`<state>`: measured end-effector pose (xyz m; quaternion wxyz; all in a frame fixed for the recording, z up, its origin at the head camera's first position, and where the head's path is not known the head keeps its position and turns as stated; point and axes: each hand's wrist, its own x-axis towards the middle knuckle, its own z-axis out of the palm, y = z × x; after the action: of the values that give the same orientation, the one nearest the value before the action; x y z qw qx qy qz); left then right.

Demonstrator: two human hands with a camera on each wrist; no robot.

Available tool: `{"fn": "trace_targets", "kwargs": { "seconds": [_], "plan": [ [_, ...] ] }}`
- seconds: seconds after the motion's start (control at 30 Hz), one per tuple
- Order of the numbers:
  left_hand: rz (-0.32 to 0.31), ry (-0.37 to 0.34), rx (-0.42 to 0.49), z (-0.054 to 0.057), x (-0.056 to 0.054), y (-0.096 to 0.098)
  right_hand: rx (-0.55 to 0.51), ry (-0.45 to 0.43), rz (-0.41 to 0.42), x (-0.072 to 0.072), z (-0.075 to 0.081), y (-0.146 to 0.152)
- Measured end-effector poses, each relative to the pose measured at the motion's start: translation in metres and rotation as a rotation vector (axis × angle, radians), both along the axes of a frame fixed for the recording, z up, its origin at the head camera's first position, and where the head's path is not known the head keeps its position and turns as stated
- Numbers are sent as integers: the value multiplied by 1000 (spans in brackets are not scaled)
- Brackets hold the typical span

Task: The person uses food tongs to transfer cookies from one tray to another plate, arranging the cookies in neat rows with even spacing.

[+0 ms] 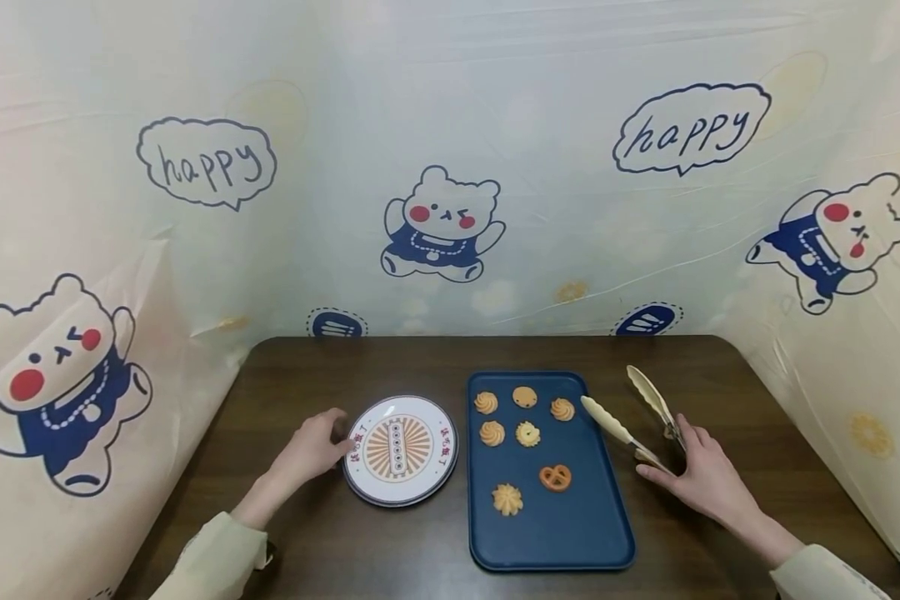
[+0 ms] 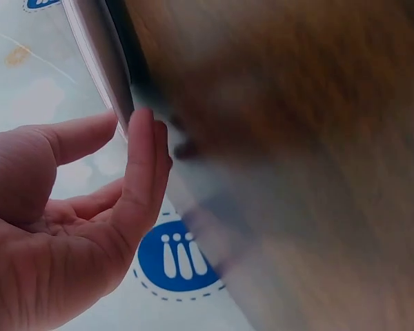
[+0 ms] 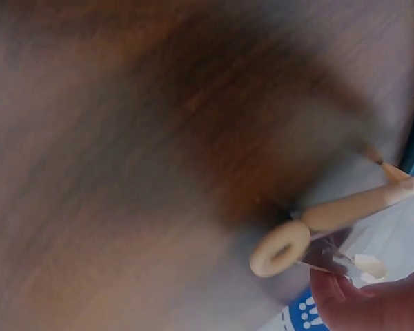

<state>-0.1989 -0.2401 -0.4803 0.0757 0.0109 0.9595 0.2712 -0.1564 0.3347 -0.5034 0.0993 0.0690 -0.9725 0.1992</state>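
Observation:
At the left rim of a round white plate [image 1: 399, 450] with a red and orange print, my left hand [image 1: 311, 448] pinches the edge. The left wrist view shows the thumb on one face of the plate [image 2: 100, 55] and fingertips at the other. A second rim shows under the plate, as in a stack. My right hand [image 1: 712, 479] holds cream-tipped tongs [image 1: 607, 421] between thumb and fingers, their arms spread apart. One tong tip overlaps the right edge of a dark blue tray [image 1: 547, 537]. In the right wrist view, the tongs' [image 3: 359, 207] looped end points away from the fingers.
On the tray lie several round cookies [image 1: 492, 433], a pretzel [image 1: 555, 477] and a star-shaped cookie [image 1: 507, 499]. The tray stands just right of the plate on a dark wooden table [image 1: 390, 367]. A printed cloth [image 1: 555, 208] hangs behind and along both sides.

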Motion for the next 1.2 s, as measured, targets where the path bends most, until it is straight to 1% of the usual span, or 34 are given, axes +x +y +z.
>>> {"fn": "trace_targets", "kwargs": {
  "seconds": [0.07,0.13,0.2,0.33,0.47,0.6,0.77,0.87,1.07,1.2],
  "plan": [
    [13,-36,40,-1,1,2,-9,-19,-14,-1,-2,0],
    [16,-49,63,0,3,4,-14,-48,-27,-2,-3,0],
    [13,-41,65,0,3,5,-19,-78,-39,-4,-3,-1],
    [4,-29,67,0,2,7,-34,-108,-52,-6,-4,0],
    [3,-28,65,-1,2,7,-52,-98,-49,-8,-6,0],
    [1,-20,51,-2,2,6,-96,-80,-49,-9,-8,-1],
    [3,-24,56,-4,2,5,-160,-116,-59,-10,-10,-2],
    [9,-27,67,-4,1,5,-177,-124,-71,-10,-11,-2],
    [4,-18,86,-6,-1,4,-187,-87,-79,-10,-12,-1],
    [0,-19,82,-6,-1,3,-182,-54,-77,-9,-8,-1]
  ]
}}
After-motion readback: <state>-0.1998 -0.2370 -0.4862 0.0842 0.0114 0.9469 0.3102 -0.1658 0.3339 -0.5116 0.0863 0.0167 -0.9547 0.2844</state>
